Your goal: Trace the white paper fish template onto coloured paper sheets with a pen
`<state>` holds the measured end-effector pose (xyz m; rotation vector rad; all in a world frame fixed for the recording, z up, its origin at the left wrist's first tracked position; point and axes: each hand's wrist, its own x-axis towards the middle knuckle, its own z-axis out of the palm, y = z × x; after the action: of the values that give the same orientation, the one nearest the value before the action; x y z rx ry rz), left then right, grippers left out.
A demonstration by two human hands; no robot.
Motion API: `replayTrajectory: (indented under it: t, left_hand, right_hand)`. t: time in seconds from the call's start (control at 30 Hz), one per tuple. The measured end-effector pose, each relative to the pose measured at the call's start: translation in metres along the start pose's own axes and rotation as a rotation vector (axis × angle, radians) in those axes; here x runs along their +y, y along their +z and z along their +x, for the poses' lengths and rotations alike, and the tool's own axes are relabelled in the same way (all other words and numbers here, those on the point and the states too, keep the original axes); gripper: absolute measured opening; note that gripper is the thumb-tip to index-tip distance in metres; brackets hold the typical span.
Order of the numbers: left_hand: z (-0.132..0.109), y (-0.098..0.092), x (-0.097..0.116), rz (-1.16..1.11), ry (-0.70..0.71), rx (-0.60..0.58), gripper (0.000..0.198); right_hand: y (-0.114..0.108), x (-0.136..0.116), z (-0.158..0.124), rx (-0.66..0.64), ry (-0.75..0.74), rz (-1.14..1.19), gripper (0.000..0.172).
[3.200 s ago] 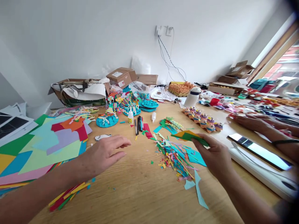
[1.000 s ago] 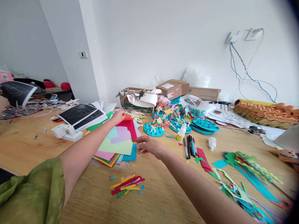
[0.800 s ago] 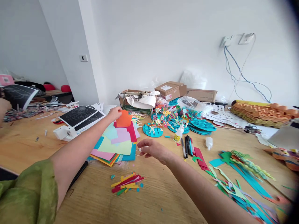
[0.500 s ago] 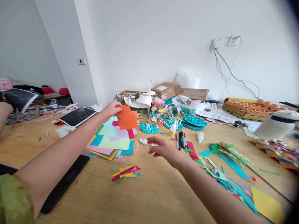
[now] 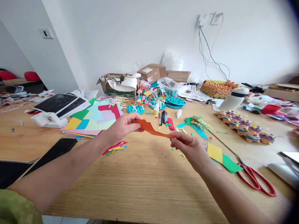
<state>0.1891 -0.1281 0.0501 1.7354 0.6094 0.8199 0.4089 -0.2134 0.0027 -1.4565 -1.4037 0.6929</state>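
- The wood-grained table lay flat and smooth.
- Left hand and right hand pinched opposite ends of orange paper.
- The paper looked thin, bent, jagged-topped.

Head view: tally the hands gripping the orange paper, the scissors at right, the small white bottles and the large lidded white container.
Hands on the orange paper: 2
Scissors: 1
Small white bottles: 2
Large lidded white container: 1
Total: 6
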Motion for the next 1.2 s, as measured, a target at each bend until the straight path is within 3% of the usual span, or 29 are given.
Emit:
replayTrajectory:
  t: [0.13,0.23,0.3,0.43,0.57,0.63,0.9,1.2]
  left_hand:
    - [-0.013,0.003,-0.015,0.109,-0.055,0.018,0.008]
    - [-0.019,0.000,-0.027,0.285,-0.092,0.115,0.014]
    - [-0.024,0.001,-0.036,0.402,-0.077,0.125,0.017]
    - [-0.038,0.018,-0.049,0.617,0.123,-0.081,0.021]
    - [-0.052,0.040,-0.060,0.773,0.261,-0.403,0.017]
    - [-0.056,0.045,-0.065,0.867,0.268,-0.493,0.012]
    - [-0.061,0.048,-0.075,0.966,0.264,-0.510,0.027]
    - [-0.061,0.049,-0.071,0.926,0.198,-0.494,0.025]
  right_hand:
    - [-0.007,0.013,-0.032,0.070,-0.275,-0.340,0.017]
    - [-0.006,0.021,-0.054,-0.016,-0.490,-0.640,0.022]
    - [-0.002,0.025,-0.066,-0.129,-0.556,-0.802,0.026]
    - [0.007,0.027,-0.076,-0.353,-0.502,-0.972,0.023]
    - [0.012,0.025,-0.076,-0.414,-0.448,-1.000,0.016]
    - [0.011,0.020,-0.074,-0.435,-0.410,-0.962,0.012]
    - [0.029,0.008,-0.043,-0.411,-0.416,-0.896,0.021]
    - [0.046,0.013,-0.017,-0.584,-0.305,-1.004,0.019]
